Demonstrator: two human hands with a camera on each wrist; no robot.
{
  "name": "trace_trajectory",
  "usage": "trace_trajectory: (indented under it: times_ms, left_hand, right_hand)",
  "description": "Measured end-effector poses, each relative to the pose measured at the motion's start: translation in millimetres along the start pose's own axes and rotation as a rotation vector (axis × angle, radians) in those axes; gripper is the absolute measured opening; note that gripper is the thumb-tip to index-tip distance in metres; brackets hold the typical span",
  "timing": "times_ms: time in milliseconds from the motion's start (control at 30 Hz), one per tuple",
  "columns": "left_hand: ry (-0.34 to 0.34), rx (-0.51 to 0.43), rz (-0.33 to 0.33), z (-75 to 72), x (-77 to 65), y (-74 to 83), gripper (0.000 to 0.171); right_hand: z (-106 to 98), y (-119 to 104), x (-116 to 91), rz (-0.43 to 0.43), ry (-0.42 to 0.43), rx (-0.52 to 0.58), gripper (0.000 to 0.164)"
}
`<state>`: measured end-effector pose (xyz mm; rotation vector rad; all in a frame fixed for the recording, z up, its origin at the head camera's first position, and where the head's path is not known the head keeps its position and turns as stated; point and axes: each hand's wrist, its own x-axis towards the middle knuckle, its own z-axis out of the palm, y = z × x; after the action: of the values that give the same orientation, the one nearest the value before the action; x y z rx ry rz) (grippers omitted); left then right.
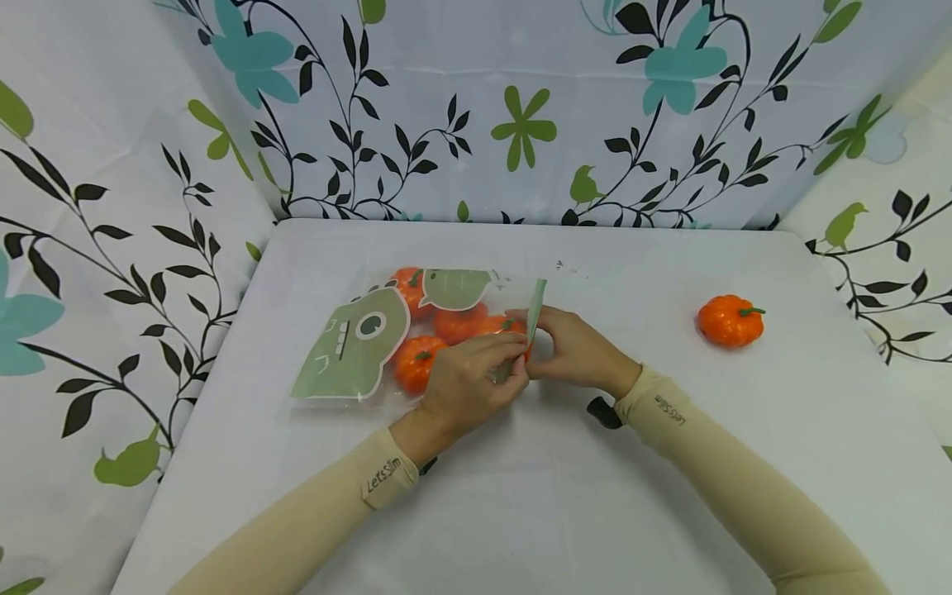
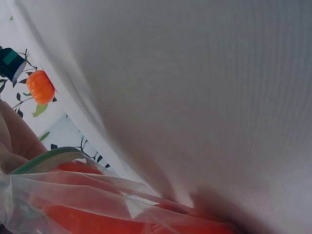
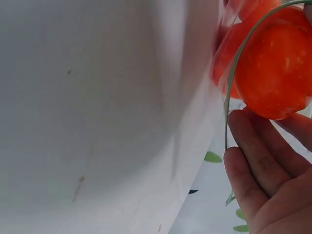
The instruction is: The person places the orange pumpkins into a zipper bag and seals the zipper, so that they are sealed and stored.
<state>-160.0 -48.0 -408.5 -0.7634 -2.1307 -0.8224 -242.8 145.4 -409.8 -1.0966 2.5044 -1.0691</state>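
A clear zip bag with a green dinosaur print lies on the table, with several small orange pumpkins inside. My left hand pinches the bag's edge close to its mouth. At that mouth, my right hand holds another small pumpkin, fingers beneath it in the right wrist view. The bag's green rim curves around this pumpkin. Part of the pumpkin and the right thumb are hidden behind the left hand and the bag in the head view.
One loose orange pumpkin with a green stem rests at the right of the white table. Patterned cloth with leaves and flowers hangs behind the table and along its sides.
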Motion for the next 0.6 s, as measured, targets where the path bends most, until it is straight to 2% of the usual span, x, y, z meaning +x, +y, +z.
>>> trace_trajectory:
  times_ms: [433, 600]
  left_hand:
    - [-0.033, -0.006, 0.019, 1.6, -0.1, 1.5, 0.018]
    - [-0.026, 0.002, 0.031, 2.5, -1.0, 1.8, 0.018]
  right_hand:
    - [15.0, -13.1, 13.2, -0.086, 0.028, -0.019, 0.063]
    - [17.6, -11.8, 14.5, -0.069, 0.017, 0.005, 0.065]
